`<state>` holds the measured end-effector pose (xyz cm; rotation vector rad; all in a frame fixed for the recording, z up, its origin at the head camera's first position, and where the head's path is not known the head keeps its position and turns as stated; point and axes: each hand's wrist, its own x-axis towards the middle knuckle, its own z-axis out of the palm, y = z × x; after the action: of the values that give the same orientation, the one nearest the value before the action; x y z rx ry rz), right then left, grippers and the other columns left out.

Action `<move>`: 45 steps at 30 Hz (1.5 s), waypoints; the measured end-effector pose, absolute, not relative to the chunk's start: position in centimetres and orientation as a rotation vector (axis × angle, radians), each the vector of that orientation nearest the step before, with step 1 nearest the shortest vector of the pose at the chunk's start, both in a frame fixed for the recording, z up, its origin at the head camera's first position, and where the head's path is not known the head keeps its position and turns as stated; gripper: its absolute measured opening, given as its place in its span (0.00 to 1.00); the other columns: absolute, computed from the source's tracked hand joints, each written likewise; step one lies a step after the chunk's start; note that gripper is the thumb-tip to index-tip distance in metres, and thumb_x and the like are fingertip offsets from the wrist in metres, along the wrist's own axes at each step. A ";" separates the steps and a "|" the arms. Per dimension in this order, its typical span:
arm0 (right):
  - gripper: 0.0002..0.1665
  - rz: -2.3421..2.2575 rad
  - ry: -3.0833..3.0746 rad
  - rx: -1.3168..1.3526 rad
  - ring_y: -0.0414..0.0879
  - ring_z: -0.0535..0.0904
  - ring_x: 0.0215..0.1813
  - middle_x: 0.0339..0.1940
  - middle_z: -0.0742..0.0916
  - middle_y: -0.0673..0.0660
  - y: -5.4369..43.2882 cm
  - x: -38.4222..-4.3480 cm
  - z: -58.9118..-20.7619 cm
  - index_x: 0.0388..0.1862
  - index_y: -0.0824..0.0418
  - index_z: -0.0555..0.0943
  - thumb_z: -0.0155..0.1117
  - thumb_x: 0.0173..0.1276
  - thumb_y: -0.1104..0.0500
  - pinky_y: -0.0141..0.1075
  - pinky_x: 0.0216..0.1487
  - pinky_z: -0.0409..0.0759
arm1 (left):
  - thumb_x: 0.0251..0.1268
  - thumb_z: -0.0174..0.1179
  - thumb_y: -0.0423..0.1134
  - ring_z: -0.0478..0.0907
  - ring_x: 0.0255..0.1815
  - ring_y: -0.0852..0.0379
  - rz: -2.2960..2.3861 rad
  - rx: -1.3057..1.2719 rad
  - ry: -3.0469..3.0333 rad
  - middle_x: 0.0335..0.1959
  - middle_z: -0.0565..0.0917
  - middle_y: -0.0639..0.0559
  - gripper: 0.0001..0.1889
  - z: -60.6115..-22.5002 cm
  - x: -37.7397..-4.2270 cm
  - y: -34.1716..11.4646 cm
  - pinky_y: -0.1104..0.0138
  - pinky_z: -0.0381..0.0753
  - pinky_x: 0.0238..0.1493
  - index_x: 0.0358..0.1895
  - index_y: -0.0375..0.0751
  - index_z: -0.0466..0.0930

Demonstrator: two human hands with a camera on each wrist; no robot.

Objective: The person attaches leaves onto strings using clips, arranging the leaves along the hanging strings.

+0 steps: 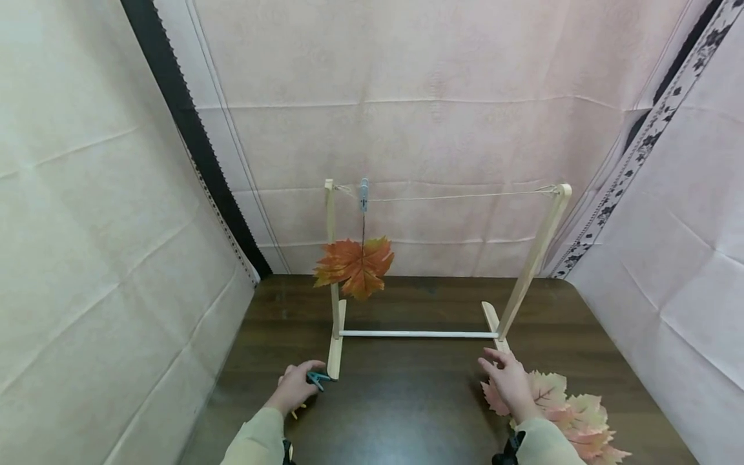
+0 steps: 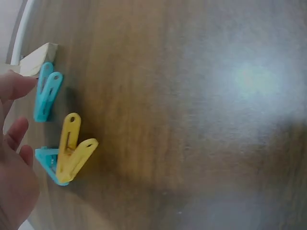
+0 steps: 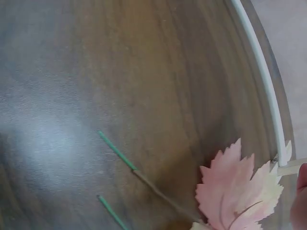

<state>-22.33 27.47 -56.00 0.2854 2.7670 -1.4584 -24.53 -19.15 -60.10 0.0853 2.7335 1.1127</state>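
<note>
My left hand (image 1: 295,387) pinches a teal clothespin (image 2: 47,93) at its fingertips, just left of the stand's left foot. Beneath that hand, a yellow clothespin (image 2: 72,151) lies over another teal clothespin (image 2: 47,158) on the table. My right hand (image 1: 510,382) hovers over the leaves with its fingers spread and nothing gripped. Under it, a pink and cream leaf (image 3: 235,191) shows beside several overlapping leaves (image 1: 581,420). Across the wooden stand, a string (image 1: 453,197) carries a light blue clothespin (image 1: 363,194), from which an orange leaf (image 1: 356,265) hangs by its stem.
The stand's right post (image 1: 535,258) leans outward, and a white rod (image 1: 418,334) joins its two feet. Green-tipped stems (image 3: 117,151) extend from the leaf pile. Pale cloth (image 1: 436,129) hangs behind and on both sides of the dark wooden table (image 1: 407,400).
</note>
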 end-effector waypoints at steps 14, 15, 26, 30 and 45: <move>0.34 -1.456 2.806 0.340 0.58 0.71 0.56 0.59 0.77 0.66 28.3 -21.7 -56.8 0.60 0.63 0.75 0.59 0.65 0.40 0.50 0.54 0.69 | 0.43 0.63 0.25 0.68 0.41 0.51 0.938 0.315 2.891 0.46 0.80 0.53 0.22 -61.7 -23.4 -18.5 0.52 0.65 0.39 0.45 0.48 0.80; 0.32 -1.450 2.826 0.340 0.57 0.72 0.55 0.58 0.78 0.65 28.4 -21.7 -56.9 0.59 0.63 0.76 0.60 0.66 0.42 0.48 0.53 0.69 | 0.43 0.63 0.25 0.68 0.41 0.51 0.892 0.368 2.923 0.45 0.81 0.53 0.21 -61.8 -23.4 -18.5 0.53 0.65 0.39 0.44 0.48 0.81; 0.34 -1.539 2.761 0.388 0.53 0.73 0.52 0.55 0.81 0.63 29.2 -20.6 -57.5 0.59 0.64 0.75 0.63 0.63 0.43 0.36 0.44 0.73 | 0.42 0.65 0.29 0.74 0.46 0.46 0.680 0.687 3.057 0.42 0.83 0.50 0.16 -62.4 -23.0 -19.1 0.48 0.70 0.47 0.40 0.43 0.82; 0.34 -1.486 2.780 0.397 0.54 0.74 0.51 0.55 0.80 0.64 29.5 -20.5 -57.6 0.58 0.63 0.76 0.62 0.62 0.40 0.38 0.44 0.73 | 0.45 0.68 0.30 0.76 0.41 0.50 0.631 0.753 3.172 0.35 0.84 0.54 0.10 -62.4 -22.9 -18.7 0.53 0.72 0.44 0.33 0.44 0.83; 0.27 -1.413 2.868 0.358 0.54 0.76 0.49 0.51 0.82 0.64 30.1 -20.1 -58.2 0.56 0.64 0.78 0.62 0.65 0.47 0.40 0.45 0.74 | 0.35 0.66 0.39 0.70 0.42 0.55 0.686 0.433 3.196 0.45 0.82 0.57 0.21 -62.2 -22.0 -19.9 0.62 0.62 0.35 0.42 0.50 0.82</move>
<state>-20.09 30.07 -58.19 0.3581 2.8684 -1.4130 -21.97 -19.92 -62.20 0.4331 3.1964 0.6865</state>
